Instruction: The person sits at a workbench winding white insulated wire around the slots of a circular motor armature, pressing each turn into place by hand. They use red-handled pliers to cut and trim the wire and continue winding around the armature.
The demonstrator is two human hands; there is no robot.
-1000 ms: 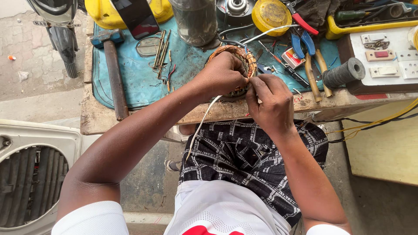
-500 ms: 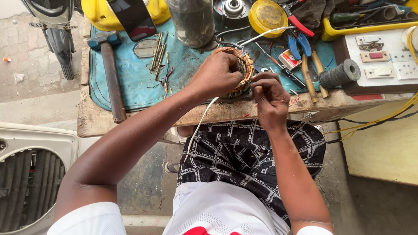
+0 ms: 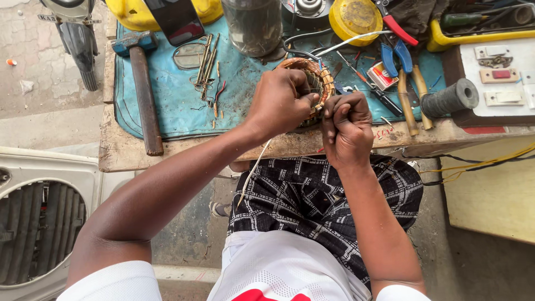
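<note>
Holding the round copper wire coil [image 3: 310,83] at the bench [image 3: 128,156] edge | your left hand [image 3: 278,103] grips it | your right hand [image 3: 345,125] pinches tight | pulling hard could snap wire.

I see a copper-coloured coil [image 3: 313,78] at upper centre, a blue mat [image 3: 167,95] upper left, black-and-white patterned shorts [image 3: 312,195] at centre, and a yellow lid [image 3: 354,19] on top.
</note>
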